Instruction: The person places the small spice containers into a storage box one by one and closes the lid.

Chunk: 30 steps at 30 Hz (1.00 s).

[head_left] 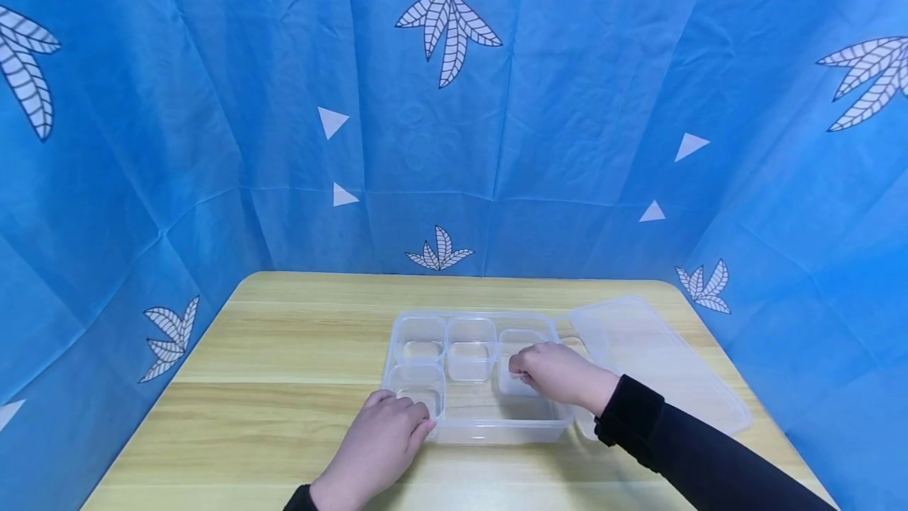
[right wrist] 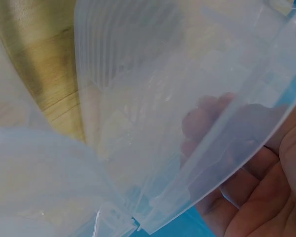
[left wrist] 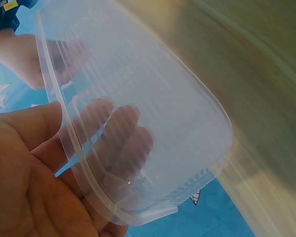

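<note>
A large clear plastic box (head_left: 496, 434) sits on the table, several small clear containers inside it. My left hand (head_left: 379, 444) is at its front left corner. There it grips the box's rim, fingers over the wall and thumb on the outside. In the left wrist view the fingers (left wrist: 130, 148) show blurred through the plastic. Over the box's right side, my right hand (head_left: 563, 373) pinches the wall of a small clear container (head_left: 516, 383). The right wrist view shows its fingers (right wrist: 200, 123) through the translucent wall. Along the left and back stand other small containers (head_left: 471, 349).
A flat translucent lid (head_left: 674, 369) lies to the right of the box. Another clear piece (head_left: 587, 421) is partly hidden under the right forearm. The pale wooden table (head_left: 284, 416) has rounded back corners, with a blue patterned curtain (head_left: 440, 140) around it.
</note>
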Available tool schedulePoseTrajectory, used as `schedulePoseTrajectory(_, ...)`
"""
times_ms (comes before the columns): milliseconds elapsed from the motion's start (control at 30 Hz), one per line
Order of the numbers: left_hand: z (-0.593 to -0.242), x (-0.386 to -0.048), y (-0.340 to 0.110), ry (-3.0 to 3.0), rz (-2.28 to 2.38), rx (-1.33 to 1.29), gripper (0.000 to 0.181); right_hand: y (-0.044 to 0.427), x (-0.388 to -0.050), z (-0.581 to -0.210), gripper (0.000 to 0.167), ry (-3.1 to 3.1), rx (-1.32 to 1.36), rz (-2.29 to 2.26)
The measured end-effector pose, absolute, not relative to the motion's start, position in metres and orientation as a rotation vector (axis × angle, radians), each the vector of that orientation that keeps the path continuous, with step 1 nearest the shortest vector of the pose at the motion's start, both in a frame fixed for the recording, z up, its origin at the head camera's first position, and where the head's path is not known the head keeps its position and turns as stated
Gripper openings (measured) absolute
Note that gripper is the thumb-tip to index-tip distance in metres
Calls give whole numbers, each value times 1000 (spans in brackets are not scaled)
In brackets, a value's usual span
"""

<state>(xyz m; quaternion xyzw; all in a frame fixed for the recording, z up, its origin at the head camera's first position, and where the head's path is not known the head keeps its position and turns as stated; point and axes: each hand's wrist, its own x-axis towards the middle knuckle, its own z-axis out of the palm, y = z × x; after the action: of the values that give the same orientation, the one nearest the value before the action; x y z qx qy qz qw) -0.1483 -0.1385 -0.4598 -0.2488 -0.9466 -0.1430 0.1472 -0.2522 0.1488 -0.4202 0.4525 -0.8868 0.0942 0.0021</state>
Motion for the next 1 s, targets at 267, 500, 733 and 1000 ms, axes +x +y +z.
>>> schedulePoseTrajectory(267,-461,-148,-139,-2719,-423,-716,20,147,-260,-423,47,-2784,1411,312)
schedulePoseTrajectory(500,-461,-149,-139,-2728,-420,-719,20,146,-263,-422,48,-2817,1350,313)
schedulePoseTrajectory(733,-461,-149,-139,-2742,-433,-713,21,144,-264,-421,49,-2817,1313,294)
schedulePoseTrajectory(1000,-461,-148,-139,-2740,-432,-714,21,143,-264,-424,47,-2810,1249,282)
